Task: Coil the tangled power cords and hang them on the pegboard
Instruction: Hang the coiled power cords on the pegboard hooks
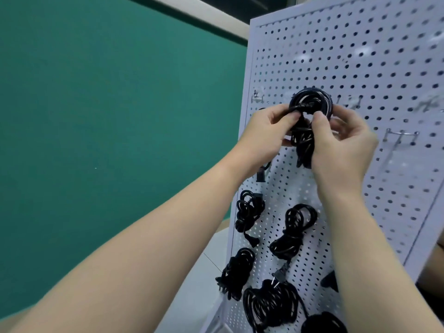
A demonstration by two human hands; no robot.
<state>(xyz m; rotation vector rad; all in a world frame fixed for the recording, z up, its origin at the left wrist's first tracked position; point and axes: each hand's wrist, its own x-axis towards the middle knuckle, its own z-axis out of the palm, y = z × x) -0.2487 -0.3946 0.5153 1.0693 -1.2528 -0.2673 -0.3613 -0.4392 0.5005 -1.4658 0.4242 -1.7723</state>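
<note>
A white pegboard point(360, 56) stands tilted in front of me. Against its middle I hold a coiled black power cord point(310, 102) with both hands. My left hand point(266, 133) grips the coil's left side, fingers curled round the strands. My right hand point(341, 145) pinches the coil's right side, and the lower part of the bundle hangs down between my palms. Whether the loop sits over a hook is hidden behind the cord. Several other coiled black cords hang lower on the board, among them one point(248, 212) at the left and one point(292, 231) beside it.
A bare metal hook point(401, 135) sticks out right of my hands, with more small hooks point(353, 102) just above. Further coils point(271, 306) hang near the board's bottom edge. A green wall point(108, 104) fills the left side. A pale floor point(199, 284) shows below.
</note>
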